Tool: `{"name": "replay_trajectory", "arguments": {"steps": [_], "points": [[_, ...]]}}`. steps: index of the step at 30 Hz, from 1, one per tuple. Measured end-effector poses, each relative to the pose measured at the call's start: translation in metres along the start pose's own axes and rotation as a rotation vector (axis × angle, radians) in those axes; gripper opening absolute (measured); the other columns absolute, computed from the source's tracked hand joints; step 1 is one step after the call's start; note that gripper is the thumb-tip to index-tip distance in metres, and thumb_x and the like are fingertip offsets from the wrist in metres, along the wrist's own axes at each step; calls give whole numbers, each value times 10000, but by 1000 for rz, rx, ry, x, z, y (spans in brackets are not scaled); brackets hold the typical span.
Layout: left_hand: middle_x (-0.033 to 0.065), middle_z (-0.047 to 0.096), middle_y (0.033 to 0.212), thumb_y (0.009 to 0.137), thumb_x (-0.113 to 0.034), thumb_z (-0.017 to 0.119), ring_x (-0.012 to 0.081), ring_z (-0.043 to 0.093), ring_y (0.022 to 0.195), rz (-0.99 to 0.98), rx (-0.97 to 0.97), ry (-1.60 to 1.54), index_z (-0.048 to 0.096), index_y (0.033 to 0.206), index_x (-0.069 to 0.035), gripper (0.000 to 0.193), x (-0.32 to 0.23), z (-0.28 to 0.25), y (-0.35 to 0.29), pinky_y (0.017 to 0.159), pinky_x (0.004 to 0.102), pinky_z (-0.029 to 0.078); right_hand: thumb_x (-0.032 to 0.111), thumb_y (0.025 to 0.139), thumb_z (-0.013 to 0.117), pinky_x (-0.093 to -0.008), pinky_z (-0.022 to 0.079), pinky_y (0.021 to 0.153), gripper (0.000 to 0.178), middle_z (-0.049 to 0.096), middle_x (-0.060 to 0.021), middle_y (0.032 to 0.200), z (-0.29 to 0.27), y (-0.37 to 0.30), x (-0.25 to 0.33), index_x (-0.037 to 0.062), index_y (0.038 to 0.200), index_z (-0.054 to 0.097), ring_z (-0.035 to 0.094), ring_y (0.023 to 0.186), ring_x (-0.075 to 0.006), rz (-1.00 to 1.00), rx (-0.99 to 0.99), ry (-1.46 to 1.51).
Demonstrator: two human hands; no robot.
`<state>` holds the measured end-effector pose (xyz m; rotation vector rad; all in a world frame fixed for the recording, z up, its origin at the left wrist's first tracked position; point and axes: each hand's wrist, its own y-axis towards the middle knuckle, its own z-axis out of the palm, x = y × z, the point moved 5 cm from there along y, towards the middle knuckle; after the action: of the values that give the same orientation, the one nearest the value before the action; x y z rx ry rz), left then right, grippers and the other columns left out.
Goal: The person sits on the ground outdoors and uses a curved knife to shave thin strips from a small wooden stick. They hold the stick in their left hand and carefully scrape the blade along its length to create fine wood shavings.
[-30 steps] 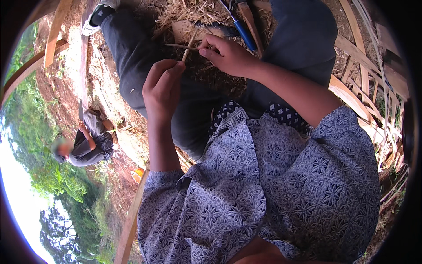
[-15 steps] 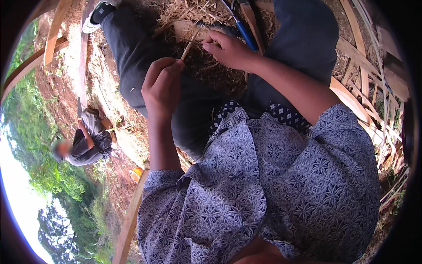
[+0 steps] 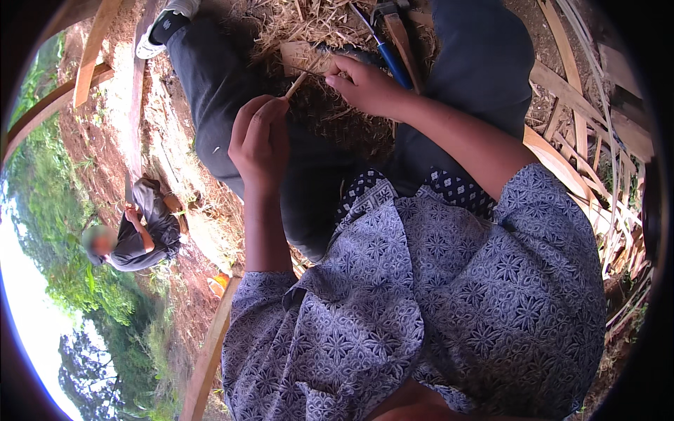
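My left hand (image 3: pixel 260 144) is closed round a short, pale wooden stick (image 3: pixel 295 86), whose free end points up and to the right. My right hand (image 3: pixel 368 88) pinches a thin dark strip (image 3: pixel 311 71) between thumb and fingers; its exact kind is too small to tell. The strip reaches left to the tip of the stick, and the two seem to meet there. Just beyond my hands, a flat piece of wood (image 3: pixel 293 55) lies among wood shavings (image 3: pixel 305 24). Close to my right hand is a blue-handled tool (image 3: pixel 393 62) with a slim metal shaft.
A tool with a wooden handle (image 3: pixel 403 41) and dark head lies beside the blue one. My bent legs (image 3: pixel 477 84) frame the work spot. Planks and strips of wood (image 3: pixel 562 158) are piled at right. Far left, another person (image 3: pixel 144 231) sits on the slope.
The stick and my left hand sit slightly lower, and the stick is tilted further right. My right hand has shifted a little, still pinching the strip. The whole view has moved slightly.
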<state>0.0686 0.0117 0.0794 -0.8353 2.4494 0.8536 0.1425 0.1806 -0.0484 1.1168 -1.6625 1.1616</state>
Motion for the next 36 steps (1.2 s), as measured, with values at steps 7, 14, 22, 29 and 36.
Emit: {"name": "replay_trajectory", "arguments": {"steps": [7, 14, 22, 29, 36], "points": [[97, 716, 938, 852, 57, 733, 228, 709, 822, 4, -113, -5, 697, 958, -39, 148, -1, 13, -4, 679, 329, 574, 296, 1045, 580, -297, 458, 621, 211, 562, -5, 707, -3, -2, 12, 90, 1089, 571, 554, 644, -85, 110, 34, -4], [104, 711, 926, 850, 55, 736, 236, 705, 807, 6, -140, -15, 691, 964, -34, 152, -6, 15, -2, 680, 330, 569, 286, 1052, 573, -275, 453, 625, 201, 570, 15, 759, -2, -4, 7, 88, 1088, 566, 570, 689, -61, 110, 49, 84], [104, 709, 919, 856, 51, 732, 240, 706, 801, 11, -131, 19, 681, 965, -30, 145, -8, 12, -1, 671, 332, 573, 247, 1045, 574, -287, 432, 599, 189, 584, -11, 737, -3, -6, 31, 68, 1105, 570, 531, 630, -87, 113, 93, 101], [106, 707, 928, 855, 34, 746, 251, 700, 808, 11, -135, 10, 683, 967, -29, 143, -9, 15, 1, 671, 344, 568, 235, 1023, 581, -364, 476, 717, 190, 609, -96, 807, -5, 2, 5, 51, 1074, 586, 593, 750, -190, -14, -14, -59], [110, 703, 926, 858, 39, 739, 246, 699, 810, -17, -153, 17, 685, 958, -27, 131, -10, 14, 3, 674, 337, 572, 220, 1036, 576, -338, 462, 680, 166, 589, -65, 774, -4, -3, 15, 60, 1075, 564, 577, 722, -153, 49, 36, -46]]}}
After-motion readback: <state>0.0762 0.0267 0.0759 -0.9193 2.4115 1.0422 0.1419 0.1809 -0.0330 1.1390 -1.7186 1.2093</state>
